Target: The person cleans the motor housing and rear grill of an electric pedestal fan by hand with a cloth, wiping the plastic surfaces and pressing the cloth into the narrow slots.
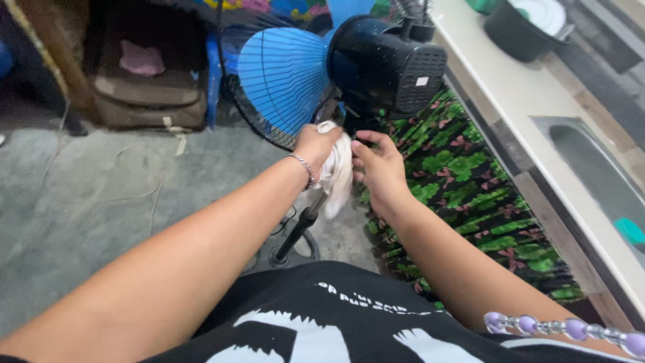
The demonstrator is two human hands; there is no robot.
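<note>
The one camera is sitting on the person's head and looking down and forward past the two arms. It is staying close to the hands and is looking out over the floor [80, 202] and the counter [510, 87].

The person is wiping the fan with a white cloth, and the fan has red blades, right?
Not quite. The blades are blue, not red, as the head view shows. The rest holds: the left hand presses a white cloth against the fan, with the right hand beside it.
</note>
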